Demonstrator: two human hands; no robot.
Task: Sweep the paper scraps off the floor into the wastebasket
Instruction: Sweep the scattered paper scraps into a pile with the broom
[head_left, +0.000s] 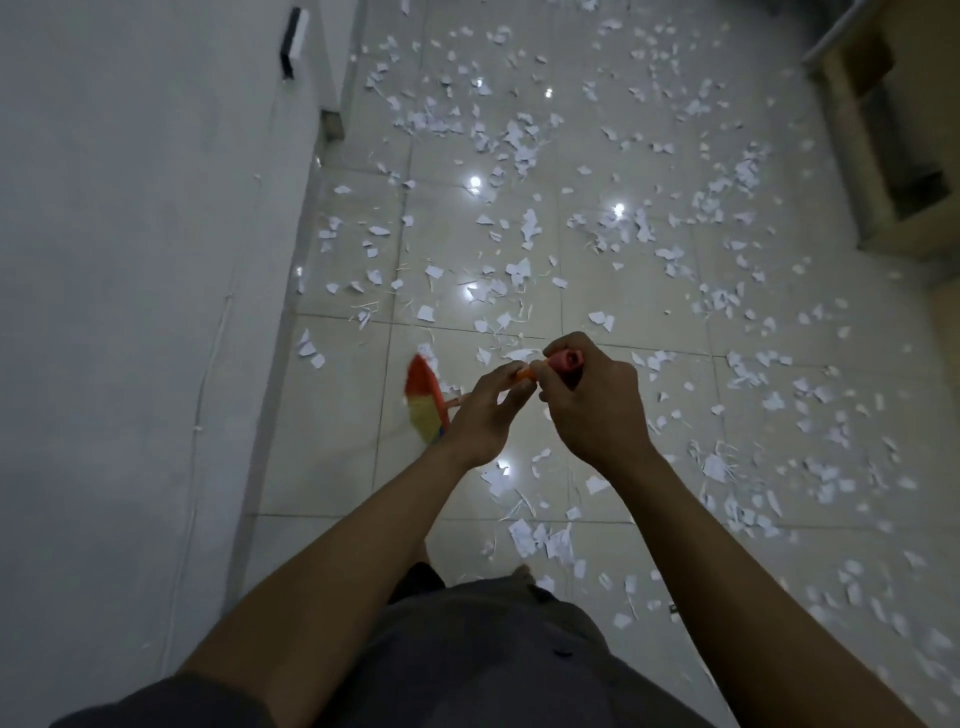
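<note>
I hold a broom with an orange handle whose red top end (565, 360) shows above my fist. My right hand (592, 402) grips the handle near that end. Just below it, my left hand (485, 413) pinches the handle with thumb and fingertips, its other fingers spread. The broom's head (423, 397), with red, yellow and blue bristles, is down on the floor to the left, blurred. White paper scraps (524, 228) lie scattered across most of the glossy tiled floor (337, 447). No wastebasket is in view.
A white wall (130, 312) runs along the left, with a dark fitting (291, 44) high up. A pale piece of furniture (883, 156) stands at the upper right. My feet (522, 571) show on the tiles below my arms.
</note>
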